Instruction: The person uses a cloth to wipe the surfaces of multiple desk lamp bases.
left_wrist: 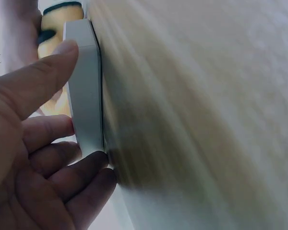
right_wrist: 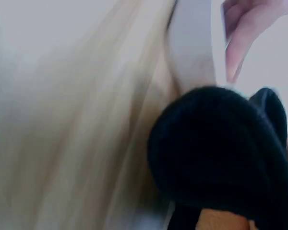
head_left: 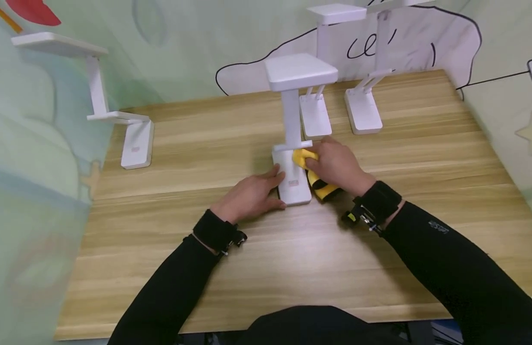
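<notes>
A white folding desk lamp (head_left: 293, 179) stands mid-table, its flat head raised above its base. My left hand (head_left: 254, 194) holds the left side of that base. In the left wrist view the thumb and bent fingers of the left hand (left_wrist: 43, 158) lie along the side of the lamp base (left_wrist: 85, 91). My right hand (head_left: 339, 163) grips a bunched yellow cloth (head_left: 322, 187) with black edging against the base's right side, by the foot of the arm. The cloth's dark part (right_wrist: 211, 148) covers much of the right wrist view, so most of those fingers are hidden.
Two more white lamps, one nearer the middle (head_left: 316, 117) and one to its right (head_left: 364, 112), stand behind the right hand. Another lamp (head_left: 137, 146) stands at the table's left edge. A printed curtain (head_left: 184, 48) hangs behind the wooden table (head_left: 197, 158).
</notes>
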Demonstrator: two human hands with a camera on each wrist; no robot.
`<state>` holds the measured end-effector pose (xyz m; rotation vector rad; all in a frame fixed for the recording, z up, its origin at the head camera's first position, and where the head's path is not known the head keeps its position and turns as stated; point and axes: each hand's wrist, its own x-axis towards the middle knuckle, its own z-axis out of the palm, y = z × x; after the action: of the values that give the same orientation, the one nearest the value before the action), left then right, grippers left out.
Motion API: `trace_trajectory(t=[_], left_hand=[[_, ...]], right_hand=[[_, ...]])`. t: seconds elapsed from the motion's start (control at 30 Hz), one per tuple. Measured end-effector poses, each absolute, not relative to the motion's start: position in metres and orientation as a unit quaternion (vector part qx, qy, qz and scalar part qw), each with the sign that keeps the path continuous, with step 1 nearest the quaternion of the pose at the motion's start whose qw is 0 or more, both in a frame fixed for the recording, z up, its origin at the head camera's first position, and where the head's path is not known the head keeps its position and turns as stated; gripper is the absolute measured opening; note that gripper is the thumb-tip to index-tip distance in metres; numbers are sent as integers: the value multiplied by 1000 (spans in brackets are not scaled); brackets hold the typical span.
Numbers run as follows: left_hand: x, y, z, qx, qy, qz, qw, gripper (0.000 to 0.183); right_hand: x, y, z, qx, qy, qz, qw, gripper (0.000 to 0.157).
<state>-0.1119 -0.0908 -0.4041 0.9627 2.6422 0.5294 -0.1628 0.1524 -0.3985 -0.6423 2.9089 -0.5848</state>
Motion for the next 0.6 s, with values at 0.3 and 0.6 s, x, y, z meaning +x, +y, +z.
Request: trace_trajectory(t=[0.3, 0.6], left_hand=[[-109, -96, -405, 319, 921, 175, 141, 78], [-110, -96, -402, 331, 918, 175, 133, 76]], right_hand=[[-153, 167, -380, -198, 907, -263, 262, 38], [-176, 147, -393, -124, 971, -181, 99, 27]])
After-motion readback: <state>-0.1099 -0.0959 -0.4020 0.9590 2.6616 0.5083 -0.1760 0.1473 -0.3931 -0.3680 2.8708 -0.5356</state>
